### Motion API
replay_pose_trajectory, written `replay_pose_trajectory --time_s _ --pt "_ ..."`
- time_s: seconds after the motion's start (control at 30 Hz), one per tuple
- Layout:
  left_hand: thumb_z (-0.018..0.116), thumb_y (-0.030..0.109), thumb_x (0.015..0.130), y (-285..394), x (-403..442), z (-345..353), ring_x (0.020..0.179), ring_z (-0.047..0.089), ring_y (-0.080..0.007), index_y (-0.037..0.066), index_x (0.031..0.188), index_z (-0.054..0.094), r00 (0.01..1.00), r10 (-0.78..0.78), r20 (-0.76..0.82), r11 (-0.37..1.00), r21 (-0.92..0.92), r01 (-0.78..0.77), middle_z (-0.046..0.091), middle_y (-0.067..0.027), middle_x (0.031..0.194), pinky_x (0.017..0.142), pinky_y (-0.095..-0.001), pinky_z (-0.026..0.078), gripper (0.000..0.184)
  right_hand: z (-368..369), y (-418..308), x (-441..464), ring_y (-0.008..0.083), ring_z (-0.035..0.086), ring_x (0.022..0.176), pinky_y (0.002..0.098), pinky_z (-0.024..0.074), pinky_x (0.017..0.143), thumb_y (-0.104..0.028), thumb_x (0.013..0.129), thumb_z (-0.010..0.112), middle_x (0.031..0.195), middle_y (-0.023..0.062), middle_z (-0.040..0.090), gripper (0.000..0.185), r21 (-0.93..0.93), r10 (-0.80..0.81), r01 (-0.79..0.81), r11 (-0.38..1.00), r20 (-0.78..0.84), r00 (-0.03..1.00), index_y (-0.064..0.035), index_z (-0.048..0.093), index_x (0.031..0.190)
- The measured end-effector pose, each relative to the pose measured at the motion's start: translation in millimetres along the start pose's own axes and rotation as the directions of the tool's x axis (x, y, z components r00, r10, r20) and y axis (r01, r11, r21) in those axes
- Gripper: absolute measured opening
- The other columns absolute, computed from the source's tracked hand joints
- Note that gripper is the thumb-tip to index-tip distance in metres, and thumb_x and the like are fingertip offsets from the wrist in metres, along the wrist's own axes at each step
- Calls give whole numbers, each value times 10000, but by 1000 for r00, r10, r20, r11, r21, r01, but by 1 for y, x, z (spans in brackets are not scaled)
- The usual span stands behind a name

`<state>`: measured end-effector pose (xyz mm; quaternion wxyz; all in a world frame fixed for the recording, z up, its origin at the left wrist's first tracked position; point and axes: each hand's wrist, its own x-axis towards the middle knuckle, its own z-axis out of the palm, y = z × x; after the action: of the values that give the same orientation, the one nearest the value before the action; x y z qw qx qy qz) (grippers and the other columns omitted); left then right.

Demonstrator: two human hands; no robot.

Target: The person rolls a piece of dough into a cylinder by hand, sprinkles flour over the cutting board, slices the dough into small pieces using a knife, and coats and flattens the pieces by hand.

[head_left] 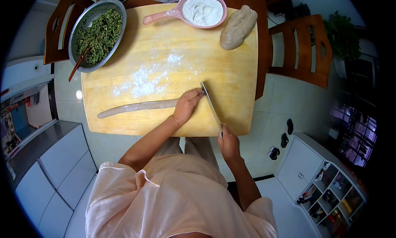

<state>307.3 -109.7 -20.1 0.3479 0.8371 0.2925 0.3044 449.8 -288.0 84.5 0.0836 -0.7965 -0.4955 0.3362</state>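
A long thin dough roll (pixel 138 108) lies along the near part of the wooden board (pixel 222 69). My left hand (pixel 187 106) is closed over the roll's right end, its fingertips beside the blade. In my right hand (pixel 229 145) is the handle of a knife (pixel 211 105), whose blade stands on edge across the roll's end and points away from me. Whether the blade has gone into the dough is hidden by my left fingers. Loose white flour (pixel 144 81) is scattered on the board beyond the roll.
A metal bowl of green filling (pixel 99 38) with chopsticks (pixel 79 64) sits at the far left. At the far side are a pink scoop of flour (pixel 202 11) and a large dough lump (pixel 238 27). A wooden chair (pixel 303 50) stands to the right.
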Motion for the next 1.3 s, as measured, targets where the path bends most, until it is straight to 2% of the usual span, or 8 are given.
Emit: replay_pose_trajectory --time_s 0.13,0.23,0.37,0.57,0.6,0.9,1.2,1.3 --pt "626 -34 800 0 1 -3 1006 649 -348 -22 1078 691 999 -32 29 999 8 32 679 -164 1108 881 -407 536 286 0 -11 31 437 658 886 494 527 781 -144 968 547 1031 244 675 349 -41 66 -61 997 126 990 0 535 1287" --pt "642 -29 792 2 0 -3 1016 642 -352 -16 1092 686 998 -61 34 998 1 61 674 -165 1122 882 -407 531 303 15 -16 62 451 655 833 510 525 746 -165 970 556 951 253 680 305 -26 63 -61 998 102 993 -10 560 1233" --pt "689 1 787 22 4 -20 1023 635 -357 -7 1112 680 979 -202 -41 978 42 204 668 -170 1121 881 -415 528 325 31 -6 73 458 654 809 518 520 719 -179 972 563 924 253 679 264 82 -14 23 996 -101 995 -32 588 1190" --pt "715 26 813 14 -11 -21 994 648 -363 29 1157 676 988 -153 3 988 30 153 671 -163 1150 853 -415 527 346 -1 0 44 434 647 931 466 515 798 -134 973 544 1058 243 667 311 241 -48 94 966 -189 981 8 582 1247" --pt "706 22 815 13 -14 -17 983 647 -355 22 1138 683 992 -125 -9 992 29 126 673 -158 1143 846 -415 526 324 -5 0 37 430 637 977 460 507 832 -122 972 540 1111 243 653 325 235 -16 46 971 -127 992 29 576 1258" --pt "669 47 821 14 -29 -15 970 632 -271 33 1087 715 1000 13 10 993 117 -14 684 -87 1143 825 -379 501 270 7 -16 -23 376 675 900 453 548 758 -136 938 598 1082 191 670 351 103 -36 49 993 -127 991 -37 578 1274" --pt "672 55 821 18 -27 -17 1002 620 -239 33 1064 715 999 40 27 989 144 -44 679 -57 1138 820 -365 480 248 23 -28 -39 374 676 896 449 554 753 -135 926 621 1072 167 669 362 54 70 -64 996 -117 991 -41 574 1273" --pt "671 60 823 18 -28 -17 1005 618 -235 31 1058 714 998 41 45 987 155 -47 677 -56 1140 819 -361 474 240 18 -37 -38 408 653 1021 436 534 859 -120 940 588 1177 230 657 361 97 189 -187 978 -17 982 -4 579 1281"
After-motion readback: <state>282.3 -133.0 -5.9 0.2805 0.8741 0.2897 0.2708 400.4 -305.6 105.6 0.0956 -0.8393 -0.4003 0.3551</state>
